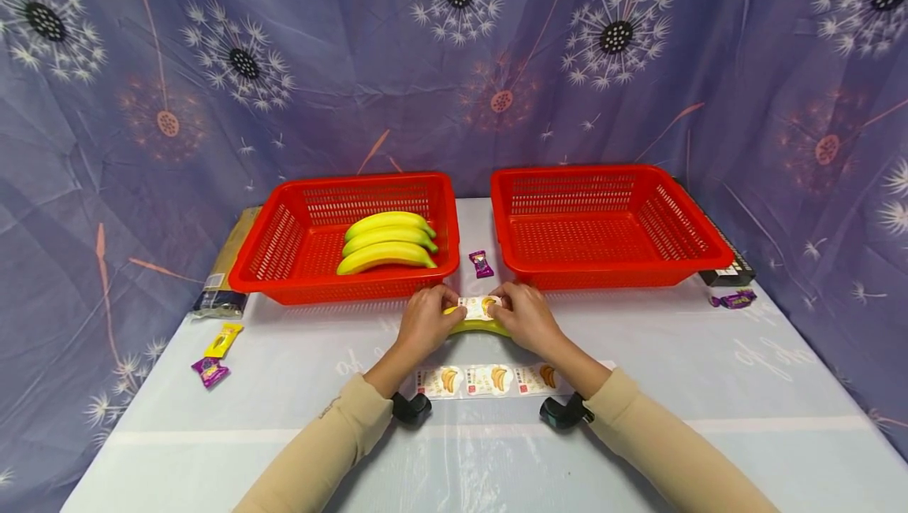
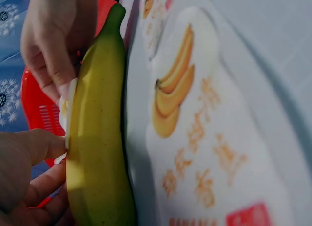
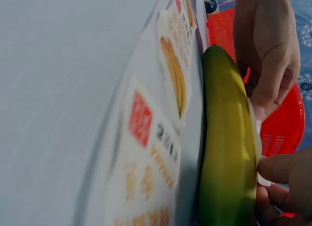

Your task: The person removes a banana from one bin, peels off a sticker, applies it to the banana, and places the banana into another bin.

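Note:
A single yellow banana (image 1: 482,327) with greenish ends lies crosswise on the table between the two hands. Along its upper side sits a white sticker (image 1: 471,309) printed with bananas. The left hand (image 1: 426,317) pinches the sticker's left end, its thumb (image 2: 43,144) on top against the banana. At the other end the right hand (image 1: 528,317) pinches the sticker the same way, with the thumb (image 3: 278,168) pressed to the edge. Nearer the body, a strip of similar banana stickers (image 1: 489,381) lies flat, partly covered by the right forearm.
Behind the hands, the left red basket (image 1: 340,292) holds several bananas (image 1: 388,239). The right red basket (image 1: 603,275) shows a bare bottom. Wrapped sweets lie about: a purple one (image 1: 481,264) between the baskets, a yellow one (image 1: 224,340) at left, another purple one (image 1: 734,299) at right.

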Available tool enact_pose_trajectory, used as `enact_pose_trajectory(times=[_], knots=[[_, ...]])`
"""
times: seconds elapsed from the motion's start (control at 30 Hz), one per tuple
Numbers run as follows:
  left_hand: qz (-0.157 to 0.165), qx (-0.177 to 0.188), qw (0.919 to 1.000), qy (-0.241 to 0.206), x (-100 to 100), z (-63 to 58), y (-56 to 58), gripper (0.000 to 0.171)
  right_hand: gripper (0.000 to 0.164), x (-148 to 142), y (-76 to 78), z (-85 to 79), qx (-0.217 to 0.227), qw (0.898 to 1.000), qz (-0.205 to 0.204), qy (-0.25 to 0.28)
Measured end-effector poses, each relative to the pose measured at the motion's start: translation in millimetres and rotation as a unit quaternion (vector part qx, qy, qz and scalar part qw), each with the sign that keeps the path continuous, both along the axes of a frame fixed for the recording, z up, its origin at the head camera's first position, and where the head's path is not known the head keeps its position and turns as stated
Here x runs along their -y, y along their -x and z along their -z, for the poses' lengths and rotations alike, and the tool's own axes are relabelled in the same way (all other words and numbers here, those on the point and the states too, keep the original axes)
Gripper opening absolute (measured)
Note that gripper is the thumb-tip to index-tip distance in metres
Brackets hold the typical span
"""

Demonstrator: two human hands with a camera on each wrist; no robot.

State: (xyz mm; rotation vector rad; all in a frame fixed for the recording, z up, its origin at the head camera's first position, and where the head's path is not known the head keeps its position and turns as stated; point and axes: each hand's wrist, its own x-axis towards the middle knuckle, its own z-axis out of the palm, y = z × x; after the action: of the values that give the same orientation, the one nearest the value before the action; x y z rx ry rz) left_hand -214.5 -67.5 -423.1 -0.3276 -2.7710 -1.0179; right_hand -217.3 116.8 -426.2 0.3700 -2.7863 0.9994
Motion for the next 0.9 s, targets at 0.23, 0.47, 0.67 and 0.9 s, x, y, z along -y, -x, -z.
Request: enact_pose_trajectory(times=[0.23,0.47,0.67,0.9], knots=[[0.021,0.013,0.9990,-0.037,6,2.0,-4.2,0.027,0.021,-10,-3.3,4.4,0.013,0.999,-0.017,0.042],[0.029,-0.038,0.9985,-0.028,5,7.7,-9.7,0.018,0.022,-11,-4.5,11.8,-0.059,0.994,-0.066,0.061],[0.023,-0.046,0.9987,-0.004,1,10.1,-9.7,0.015,0.016,-6,-4.4,12.7,-0.095,0.992,-0.077,0.039],[0.022,-0.030,0.9991,0.020,-1,8.5,-8.5,0.020,0.023,-2,-5.3,12.5,-0.077,0.995,-0.065,-0.001]])
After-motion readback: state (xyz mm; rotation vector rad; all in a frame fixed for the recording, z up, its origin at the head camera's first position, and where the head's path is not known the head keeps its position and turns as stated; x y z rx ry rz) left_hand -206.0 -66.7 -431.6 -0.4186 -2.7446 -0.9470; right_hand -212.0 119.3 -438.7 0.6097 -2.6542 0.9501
